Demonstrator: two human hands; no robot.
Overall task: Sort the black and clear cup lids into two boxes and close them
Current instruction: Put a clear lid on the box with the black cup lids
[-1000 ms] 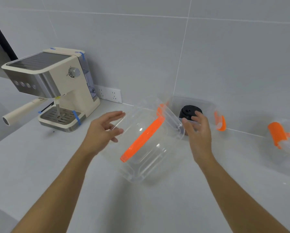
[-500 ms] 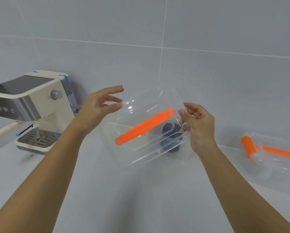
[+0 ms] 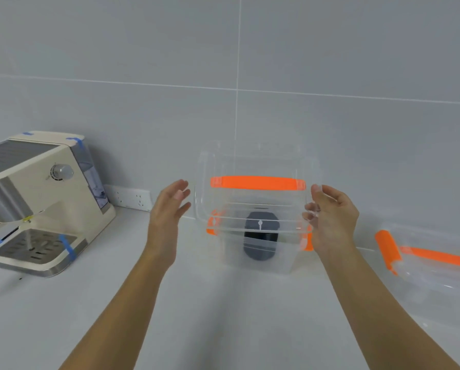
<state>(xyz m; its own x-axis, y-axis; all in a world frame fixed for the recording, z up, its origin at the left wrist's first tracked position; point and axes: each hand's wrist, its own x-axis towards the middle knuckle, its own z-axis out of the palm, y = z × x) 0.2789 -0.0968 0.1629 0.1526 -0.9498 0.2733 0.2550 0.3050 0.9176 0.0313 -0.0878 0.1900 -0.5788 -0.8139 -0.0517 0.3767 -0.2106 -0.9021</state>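
A clear box cover (image 3: 258,166) with an orange handle hangs level in the air above a clear box (image 3: 261,264) at the back of the counter. A stack of black cup lids (image 3: 261,237) stands inside that box, seen through the cover. My right hand (image 3: 333,217) pinches the cover's right edge. My left hand (image 3: 170,209) is open, fingers apart, just beside the cover's left edge and not clearly touching it. Orange latches (image 3: 211,227) sit at both ends of the box.
A second clear box (image 3: 437,279) with an orange handle and latch lies at the right edge. A cream coffee machine (image 3: 45,198) stands at the left. A wall socket (image 3: 130,196) sits behind, on the grey tiled wall.
The cover was tilted; now it is turned level and moved back over the box with the black lids. The camera view has risen.
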